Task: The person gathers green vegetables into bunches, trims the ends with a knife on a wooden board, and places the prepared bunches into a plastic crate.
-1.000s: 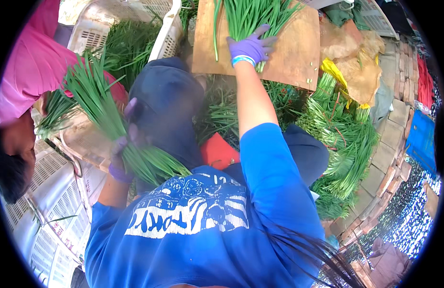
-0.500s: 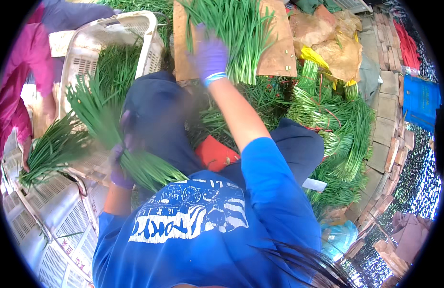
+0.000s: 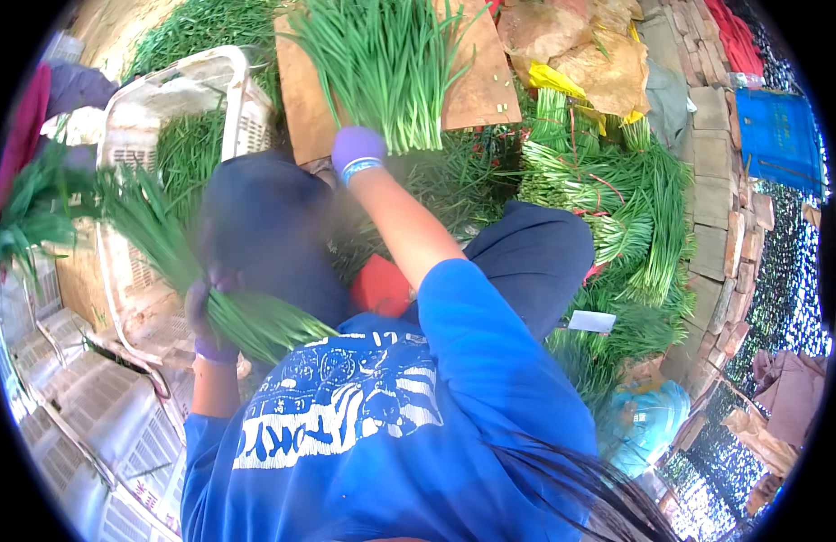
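My left hand (image 3: 207, 318), in a purple glove, is closed around a bunch of garlic chives (image 3: 264, 321). The bunch lies slantwise beside my left knee, its green leaves toward the crate and its pale stem ends toward my shirt. At the near left edge of a brown board (image 3: 486, 86) is my right hand (image 3: 357, 149), also gloved in purple. Its fingers are turned away from view, so what they hold, if anything, is hidden. Just beyond it, a loose pile of chives (image 3: 382, 72) is spread on the board with stem ends toward me.
A white plastic crate (image 3: 242, 86) with chives inside stands at my left. White crates (image 3: 120, 425) sit lower left. Tied chive bundles (image 3: 608, 199) are heaped at my right, beside a brick edge (image 3: 711, 181). At far left, a co-worker's chive bunch (image 3: 39, 208) is partly blurred.
My right hand has drawn back from the chives' left side to the board's near edge. The co-worker's bunch has moved up and left. My left hand keeps its bunch. The view has shifted slightly.
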Tool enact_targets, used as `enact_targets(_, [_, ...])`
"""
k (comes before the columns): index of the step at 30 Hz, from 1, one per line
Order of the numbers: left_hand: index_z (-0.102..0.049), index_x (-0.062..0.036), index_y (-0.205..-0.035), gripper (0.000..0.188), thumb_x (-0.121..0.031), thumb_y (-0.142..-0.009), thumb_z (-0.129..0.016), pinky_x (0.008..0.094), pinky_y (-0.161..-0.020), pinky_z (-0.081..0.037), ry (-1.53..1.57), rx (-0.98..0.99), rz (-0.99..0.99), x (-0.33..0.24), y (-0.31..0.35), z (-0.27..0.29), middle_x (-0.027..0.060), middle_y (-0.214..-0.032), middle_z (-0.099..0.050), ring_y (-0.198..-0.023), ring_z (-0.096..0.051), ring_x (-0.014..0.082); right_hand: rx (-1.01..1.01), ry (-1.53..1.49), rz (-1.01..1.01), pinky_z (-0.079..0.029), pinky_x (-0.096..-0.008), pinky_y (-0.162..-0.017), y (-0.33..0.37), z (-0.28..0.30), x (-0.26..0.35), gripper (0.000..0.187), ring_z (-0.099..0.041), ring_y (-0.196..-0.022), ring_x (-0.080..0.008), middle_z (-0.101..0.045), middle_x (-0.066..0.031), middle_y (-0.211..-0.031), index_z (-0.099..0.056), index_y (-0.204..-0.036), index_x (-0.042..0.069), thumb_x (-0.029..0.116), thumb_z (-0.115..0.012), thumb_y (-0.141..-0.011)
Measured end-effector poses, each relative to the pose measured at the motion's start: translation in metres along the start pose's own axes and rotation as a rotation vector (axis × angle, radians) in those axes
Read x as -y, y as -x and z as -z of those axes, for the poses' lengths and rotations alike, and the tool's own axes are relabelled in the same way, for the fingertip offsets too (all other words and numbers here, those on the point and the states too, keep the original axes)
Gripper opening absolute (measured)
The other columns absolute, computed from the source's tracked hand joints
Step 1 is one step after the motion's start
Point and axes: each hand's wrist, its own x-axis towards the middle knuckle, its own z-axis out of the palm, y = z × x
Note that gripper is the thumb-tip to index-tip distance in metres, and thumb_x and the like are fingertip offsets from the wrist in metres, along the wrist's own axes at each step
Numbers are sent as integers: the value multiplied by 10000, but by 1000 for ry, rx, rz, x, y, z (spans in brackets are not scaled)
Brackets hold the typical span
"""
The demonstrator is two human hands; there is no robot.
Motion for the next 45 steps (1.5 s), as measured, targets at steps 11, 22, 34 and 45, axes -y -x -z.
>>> enact_targets(11, [-511,49,-1063,390,-154,-731,-530,315,-772,-453,-305,661,347,16,-36,-81,161,-934,-593,-850,-576,232,436,-1751,518,-407,-343,-866,163,110,-1,644,-521,-1001,-215,-531,-138,-1098,-343,-1249,17,342,-611,-761])
enact_targets(22, [-271,40,-1288,802,-209,-645,-680,377,-983,-306,-461,1385,822,101,-6,-154,181,-1294,-365,-1149,-420,276,180,-1505,617,-392,-427,-893,260,216,-92,369,-528,-966,-295,-549,-111,-903,-431,-1115,-36,156,-520,-813])
enact_targets(34, [-293,-51,-1317,587,-221,-818,-552,307,-944,-334,-907,1084,5,64,-10,-127,118,-1177,-485,-1063,-463,186,8,-1458,785,-434,-473,-825,278,196,-141,330,-563,-899,-380,-568,-226,-960,-559,-944,-63,220,-557,-773])
enact_targets(45, [-466,-61,-1193,408,-332,-896,-398,384,-886,-394,96,937,357,103,-7,-109,-10,-711,-558,-731,-521,149,-23,-1717,782,-439,-527,-751,274,174,-156,265,-553,-880,-368,-575,-145,-954,-553,-906,27,241,-584,-752])
